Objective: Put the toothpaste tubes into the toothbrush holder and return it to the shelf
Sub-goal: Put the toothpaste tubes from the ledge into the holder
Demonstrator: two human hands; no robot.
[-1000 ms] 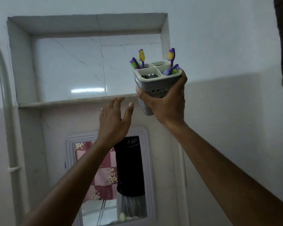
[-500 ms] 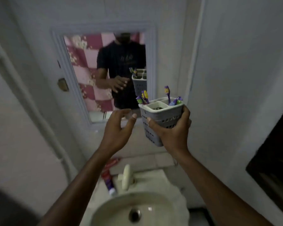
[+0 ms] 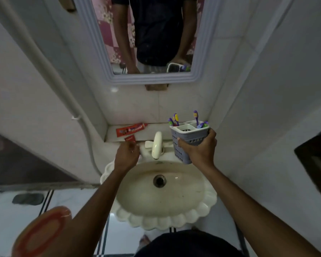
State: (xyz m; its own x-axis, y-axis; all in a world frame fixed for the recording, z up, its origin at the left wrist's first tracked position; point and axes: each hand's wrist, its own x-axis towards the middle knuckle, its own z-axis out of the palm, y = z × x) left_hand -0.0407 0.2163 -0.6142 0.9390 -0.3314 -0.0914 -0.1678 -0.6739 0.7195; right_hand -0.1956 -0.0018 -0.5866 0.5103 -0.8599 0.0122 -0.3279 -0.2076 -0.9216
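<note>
Since a moment ago the view has tipped from the mirror down to the basin, and both hands have dropped with it. Largest is the cream ceramic washbasin with a scalloped rim (image 3: pixel 161 222), glossy and rounded, with a smooth cream tap (image 3: pixel 157 145) at its back edge. Behind it runs a narrow pale stone ledge (image 3: pixel 111 133), where a flat red toothpaste tube (image 3: pixel 131 129) lies on its side against the wall, and a second, smaller red tube (image 3: pixel 130 139) sits at the ledge's front lip. The right hand (image 3: pixel 198 149) is wrapped firmly round a grey perforated plastic toothbrush holder (image 3: pixel 188 135), kept upright over the basin's right rear so its purple and yellow toothbrushes (image 3: pixel 176 119) stay put and its open compartments face up to receive a tube. The left hand (image 3: pixel 127 154) is curled at the smaller tube; whether its fingers have closed on it cannot be told. Neither tube is in the holder yet.
</note>
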